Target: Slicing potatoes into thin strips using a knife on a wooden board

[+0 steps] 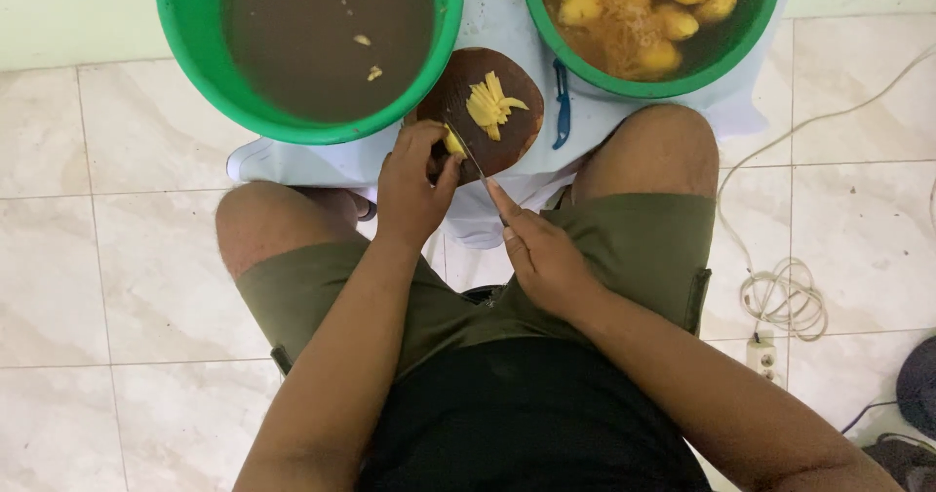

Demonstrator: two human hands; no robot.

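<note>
At the upper centre of the frame, on the round brown board [507,136], our left hand [414,188] pinches a small pale-yellow potato piece [454,144]; our right hand [541,253] grips the knife [470,156] cutting it, beside yellow strips [492,104].

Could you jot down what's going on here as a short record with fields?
Left hand: pinches a yellow piece on the board
Right hand: holds a knife, blade at the piece
On board: pile of yellow strips
Left basin: green, murky water with a few floating bits
Right basin: green, peeled yellow chunks in water
Beside board: blue tool
Floor: pale tiles, coiled white cable
</note>
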